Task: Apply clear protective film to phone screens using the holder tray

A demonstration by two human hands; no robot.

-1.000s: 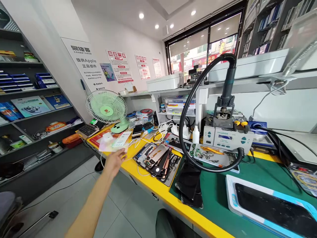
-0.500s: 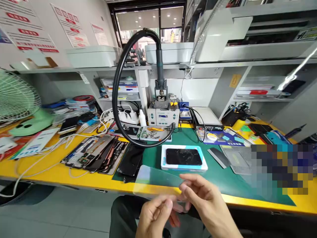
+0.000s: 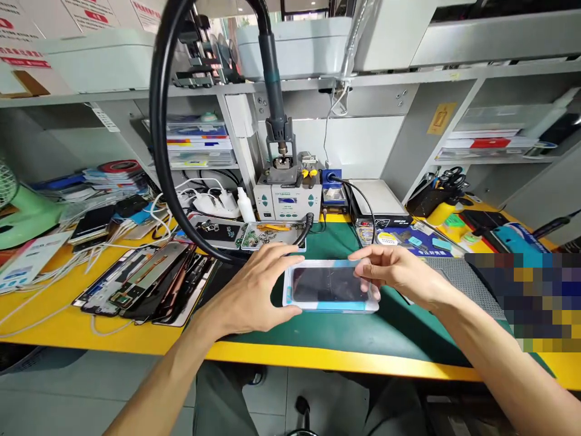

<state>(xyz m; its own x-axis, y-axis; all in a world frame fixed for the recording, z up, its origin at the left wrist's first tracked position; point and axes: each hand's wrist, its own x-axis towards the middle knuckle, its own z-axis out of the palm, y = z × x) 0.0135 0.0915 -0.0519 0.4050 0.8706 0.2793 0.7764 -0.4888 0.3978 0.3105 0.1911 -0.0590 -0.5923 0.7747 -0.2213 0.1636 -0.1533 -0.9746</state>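
Note:
A phone (image 3: 327, 284) with cracks on its dark glass lies on a white and light-blue box (image 3: 333, 307) on the green mat. A clear plastic sheet, its outline hard to make out, covers it as a pale haze. My left hand (image 3: 258, 284) spans the left end, thumb at the near edge and fingers at the far edge, apparently gripping the sheet by its sides. At the right end, my right hand (image 3: 385, 269) pinches the sheet between thumb and fingers, some fingertips seen through it.
Behind the hands stand a hot-air station (image 3: 288, 200) with its looped black hose (image 3: 158, 121) and a small parts tray (image 3: 272, 236). Several dismantled phones (image 3: 145, 284) lie at left among white cables. A perforated grey plate (image 3: 458, 284) is at right.
Both hands have moved forward from the table's front edge to the phone. The clear sheet has gone from in front of the box to over the phone. The view has tilted down.

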